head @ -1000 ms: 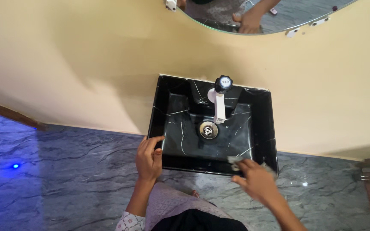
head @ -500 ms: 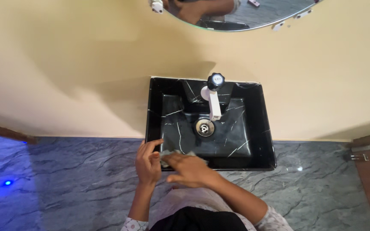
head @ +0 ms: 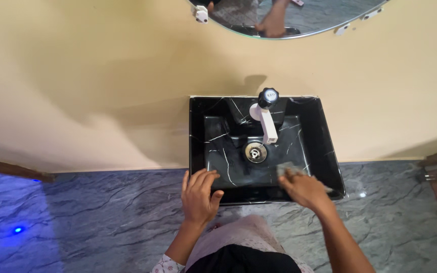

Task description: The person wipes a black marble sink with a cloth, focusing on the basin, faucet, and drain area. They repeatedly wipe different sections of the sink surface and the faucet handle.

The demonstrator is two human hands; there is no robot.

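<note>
Gleaming black marbled sink (head: 324, 146) against cream wall (head: 102, 76)

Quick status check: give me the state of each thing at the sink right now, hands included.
Left hand: flat on the sink's front rim, holding nothing.
Right hand: pressing a small grey cloth onto the basin's right inner side.
Sink: black with white veins, no standing water.
Tap: no water running.
Drain: uncovered.
Mirror: reflects a hand.

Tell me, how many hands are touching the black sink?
2. The left hand rests on the sink front rim; the right hand presses a grey cloth near the front right corner.
</note>
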